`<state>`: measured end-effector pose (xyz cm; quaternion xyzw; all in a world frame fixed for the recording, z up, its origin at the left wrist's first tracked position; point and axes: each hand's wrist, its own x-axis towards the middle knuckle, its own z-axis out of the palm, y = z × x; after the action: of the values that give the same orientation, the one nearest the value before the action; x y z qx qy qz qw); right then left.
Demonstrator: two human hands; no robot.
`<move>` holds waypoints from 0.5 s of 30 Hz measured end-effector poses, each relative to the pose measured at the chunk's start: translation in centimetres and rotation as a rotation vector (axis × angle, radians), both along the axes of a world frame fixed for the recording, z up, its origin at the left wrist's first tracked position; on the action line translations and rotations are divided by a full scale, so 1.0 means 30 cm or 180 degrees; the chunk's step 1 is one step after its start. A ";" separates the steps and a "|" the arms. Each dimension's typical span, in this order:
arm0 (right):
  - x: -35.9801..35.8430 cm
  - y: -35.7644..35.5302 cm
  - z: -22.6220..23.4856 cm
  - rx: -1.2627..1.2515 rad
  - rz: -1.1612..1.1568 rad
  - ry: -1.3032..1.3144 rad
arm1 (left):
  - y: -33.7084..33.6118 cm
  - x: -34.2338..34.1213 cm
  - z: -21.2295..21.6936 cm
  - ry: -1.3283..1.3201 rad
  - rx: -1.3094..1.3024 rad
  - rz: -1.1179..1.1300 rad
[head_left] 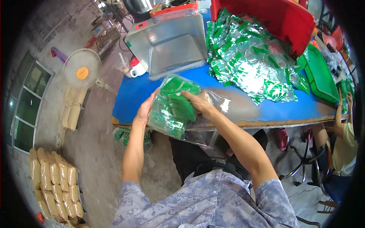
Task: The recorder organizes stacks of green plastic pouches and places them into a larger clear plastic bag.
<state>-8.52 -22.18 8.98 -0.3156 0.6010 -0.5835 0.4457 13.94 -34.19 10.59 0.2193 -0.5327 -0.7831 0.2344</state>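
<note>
Nearest the camera, the person's two bare forearms rise from blue patterned sleeves toward a clear plastic bag stuffed with small green foil sachets [173,108], held in the air just in front of the near edge of the blue-topped table [129,97]. The left hand [145,109] lies flat against the bag's left side, palm pressed to it, fingers stretched upward. The right hand [198,102] closes over the bag's top right, fingers curled onto the sachets inside, with loose clear film trailing beneath its wrist.

Farther on the tabletop lies a heap of loose green and silver foil sachets [247,62], spilling from a tipped red plastic crate [273,17]. Left of the heap stands an open-fronted shiny metal box [171,45], with a white cup with a red lid [136,68] beside it. At the right edge, another person's hand [339,114] rests near a green plastic tray [319,74]. On the floor at left stand a white round fan [81,68] and stacked tan packets [55,186].
</note>
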 end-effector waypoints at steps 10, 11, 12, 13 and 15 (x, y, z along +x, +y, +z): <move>-0.154 0.051 0.025 0.0371 0.0339 0.0693 | 0.151 -0.096 -0.070 0.0374 -0.0442 0.0958; -0.154 0.053 0.033 0.0398 0.0330 0.0695 | 0.159 -0.100 -0.071 0.0375 -0.0415 0.0947; -0.143 0.032 0.049 0.0643 0.0343 0.1111 | 0.151 -0.096 -0.070 0.0441 -0.0152 0.0739; -0.129 0.029 0.059 0.0890 0.0355 0.1522 | 0.151 -0.088 -0.071 0.0503 0.0111 0.0526; -0.125 0.066 0.078 0.0628 0.0427 0.1207 | 0.157 -0.087 -0.050 0.0555 0.0344 0.0490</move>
<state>-12.26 -20.21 11.32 -0.4138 0.7059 -0.4212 0.3912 11.32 -29.49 9.10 0.2029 -0.4489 -0.8064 0.3271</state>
